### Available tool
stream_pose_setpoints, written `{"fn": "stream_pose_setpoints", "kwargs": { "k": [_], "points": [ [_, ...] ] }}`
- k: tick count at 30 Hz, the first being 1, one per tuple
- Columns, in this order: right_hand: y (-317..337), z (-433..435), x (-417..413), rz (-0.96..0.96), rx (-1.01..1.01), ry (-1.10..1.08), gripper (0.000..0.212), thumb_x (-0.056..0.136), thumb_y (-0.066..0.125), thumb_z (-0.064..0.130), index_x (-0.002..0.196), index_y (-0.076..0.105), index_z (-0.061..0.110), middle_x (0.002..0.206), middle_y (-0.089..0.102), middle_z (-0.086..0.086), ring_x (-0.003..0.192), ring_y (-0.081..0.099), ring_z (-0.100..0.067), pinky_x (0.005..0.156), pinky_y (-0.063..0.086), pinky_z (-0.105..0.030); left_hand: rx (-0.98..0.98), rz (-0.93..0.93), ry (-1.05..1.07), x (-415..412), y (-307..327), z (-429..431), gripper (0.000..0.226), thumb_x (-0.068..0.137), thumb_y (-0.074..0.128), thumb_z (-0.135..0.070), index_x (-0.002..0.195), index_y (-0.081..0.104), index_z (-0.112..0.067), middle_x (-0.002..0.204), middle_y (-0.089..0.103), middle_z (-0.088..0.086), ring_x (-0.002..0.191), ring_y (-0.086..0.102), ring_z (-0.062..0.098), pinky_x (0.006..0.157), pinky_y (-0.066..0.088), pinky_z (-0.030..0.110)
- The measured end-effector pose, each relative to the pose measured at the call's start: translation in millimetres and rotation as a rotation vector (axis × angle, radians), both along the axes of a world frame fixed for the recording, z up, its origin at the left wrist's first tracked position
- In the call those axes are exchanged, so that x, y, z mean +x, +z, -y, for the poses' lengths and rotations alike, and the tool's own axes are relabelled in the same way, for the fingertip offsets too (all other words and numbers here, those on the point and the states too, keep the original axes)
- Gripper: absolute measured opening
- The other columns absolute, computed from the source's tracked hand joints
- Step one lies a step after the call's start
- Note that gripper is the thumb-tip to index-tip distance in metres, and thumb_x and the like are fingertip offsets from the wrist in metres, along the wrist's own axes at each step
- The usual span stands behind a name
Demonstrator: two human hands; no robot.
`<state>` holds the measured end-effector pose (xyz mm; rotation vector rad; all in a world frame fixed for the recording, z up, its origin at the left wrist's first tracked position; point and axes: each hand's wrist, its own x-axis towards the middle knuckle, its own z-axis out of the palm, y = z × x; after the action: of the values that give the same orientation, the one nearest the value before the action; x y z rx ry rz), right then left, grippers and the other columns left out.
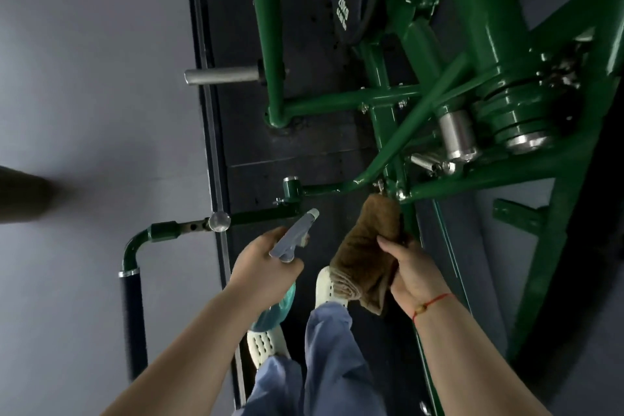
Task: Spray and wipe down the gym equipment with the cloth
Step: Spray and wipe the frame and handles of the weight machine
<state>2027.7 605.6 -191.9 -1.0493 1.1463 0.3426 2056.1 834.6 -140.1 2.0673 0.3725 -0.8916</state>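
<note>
Cloth (pixel 366 253), brown, gripped in right hand (pixel 417 275), pressed vs green machine frame (pixel 410 219); wipe step underway. Left hand (pixel 263 268) closed round spray bottle (pixel 287 257), nozzle fwd. Next prob: rub along tube, respray.

A glossy dark green machine frame (pixel 479 44) with silver metal pegs (pixel 223 75) stands on a black mat (pixel 304 152) beside a pale grey floor (pixel 84 78). The spray bottle (pixel 290 243) has a grey trigger head and a teal body, and the cloth (pixel 364 246) is brown. The person wears blue trousers (pixel 331 348), white perforated shoes (pixel 329 284) and a red string bracelet (pixel 430 304).
</note>
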Motion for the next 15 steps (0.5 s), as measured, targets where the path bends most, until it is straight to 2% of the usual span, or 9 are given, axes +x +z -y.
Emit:
{"fn": "stream_pose_setpoints", "kwargs": {
  "k": [2, 4, 8, 11, 13, 15],
  "points": [
    [-16.1, -4.6, -9.5, 0.006, -0.002, -0.086, 0.041, 0.090, 0.064, 0.002, 0.129, 0.061, 0.014, 0.124, 0.069, -0.014, 0.119, 0.062, -0.034, 0.107, 0.044, -0.054, -0.017, 0.022, -0.001, -2.3, -18.2, 2.2, 0.033, 0.084, 0.059, -0.007, 0.090, 0.058, -0.040, 0.062, 0.053, -0.010, 0.041, 0.045, 0.003, 0.040, 0.030, 0.013],
    [-32.2, -9.2, -14.1, 0.012, -0.014, -0.137, 0.039, 0.093, 0.062, 0.005, 0.130, 0.061, 0.017, 0.123, 0.069, -0.012, 0.117, 0.063, -0.033, 0.105, 0.045, -0.054, -0.025, 0.025, -0.003, -7.1, -38.6, 4.0, 0.033, 0.085, 0.059, -0.007, 0.095, 0.060, -0.038, 0.063, 0.053, -0.011, 0.045, 0.046, 0.004, 0.043, 0.032, 0.015],
    [-69.3, -20.6, -6.4, 0.044, -0.046, -0.143, 0.044, 0.093, 0.063, 0.018, 0.137, 0.057, 0.025, 0.127, 0.068, -0.008, 0.118, 0.062, -0.031, 0.102, 0.046, -0.053, -0.042, 0.033, 0.027, -12.8, -80.6, 11.3, 0.028, 0.086, 0.061, -0.010, 0.097, 0.062, -0.035, 0.070, 0.057, -0.009, 0.058, 0.053, 0.011, 0.052, 0.038, 0.022],
    [-89.9, -23.5, 6.7, 0.074, -0.081, -0.124, 0.040, 0.093, 0.063, 0.022, 0.133, 0.059, 0.023, 0.125, 0.068, -0.010, 0.118, 0.062, -0.034, 0.099, 0.049, -0.052, -0.026, 0.040, 0.043, -15.4, -103.3, 15.3, 0.030, 0.086, 0.061, -0.011, 0.093, 0.062, -0.040, 0.069, 0.058, -0.010, 0.056, 0.054, 0.010, 0.050, 0.038, 0.022],
    [-105.2, -21.9, 17.6, 0.123, -0.117, -0.086, 0.040, 0.086, 0.068, 0.028, 0.125, 0.063, 0.023, 0.122, 0.069, -0.012, 0.115, 0.063, -0.036, 0.098, 0.051, -0.057, -0.010, 0.052, 0.051, -16.1, -123.8, 20.1, 0.027, 0.085, 0.060, -0.010, 0.092, 0.064, -0.035, 0.066, 0.058, -0.008, 0.054, 0.052, 0.011, 0.051, 0.038, 0.024],
    [-125.3, -17.1, 26.2, 0.165, -0.202, -0.042, 0.046, 0.067, 0.075, 0.041, 0.112, 0.068, 0.031, 0.118, 0.071, -0.008, 0.113, 0.065, -0.034, 0.099, 0.049, -0.062, -0.018, 0.065, 0.067, -14.8, -144.3, 26.1, 0.028, 0.083, 0.058, -0.009, 0.096, 0.067, -0.032, 0.064, 0.060, -0.009, 0.052, 0.051, 0.010, 0.050, 0.039, 0.024]
  ]
}}
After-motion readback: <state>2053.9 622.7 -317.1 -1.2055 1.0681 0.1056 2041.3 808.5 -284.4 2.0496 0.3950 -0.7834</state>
